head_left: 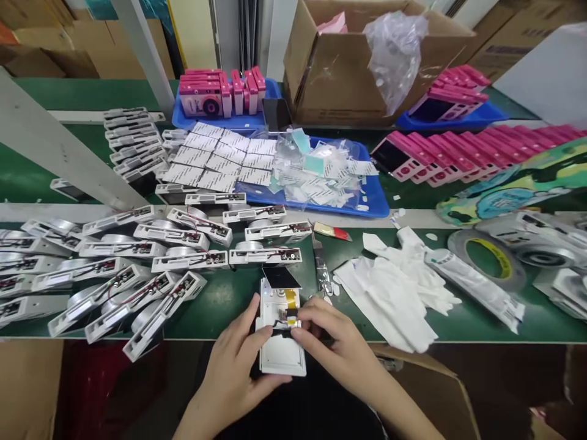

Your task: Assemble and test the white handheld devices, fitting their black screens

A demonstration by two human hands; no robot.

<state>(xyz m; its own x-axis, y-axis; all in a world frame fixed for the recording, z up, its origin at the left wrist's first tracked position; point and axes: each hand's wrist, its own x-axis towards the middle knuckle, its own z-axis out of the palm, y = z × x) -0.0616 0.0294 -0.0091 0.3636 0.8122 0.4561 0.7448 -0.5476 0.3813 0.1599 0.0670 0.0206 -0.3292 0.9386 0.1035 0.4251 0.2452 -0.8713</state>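
Note:
In front of me, at the bench's front edge, is a white opened camera body (282,354) with a gold-coloured flex strip (290,299) in its upper half. A dark screen panel (281,277) leans out from its far end. My left hand (241,351) grips the body along its left side, the thumb tip near its middle. From the right, my right hand (332,339) has its fingers closed on a small black strip (280,330) lying across the body's middle. Those fingertips partly hide the strip.
Many white camera bodies (183,260) crowd the left. A blue tray (378,198) holds white cards and clear film scraps. A craft knife (332,231), white cloths (380,299), a tape roll (488,256) and a tube (474,287) lie rightward. Pink cameras (403,156) stand behind.

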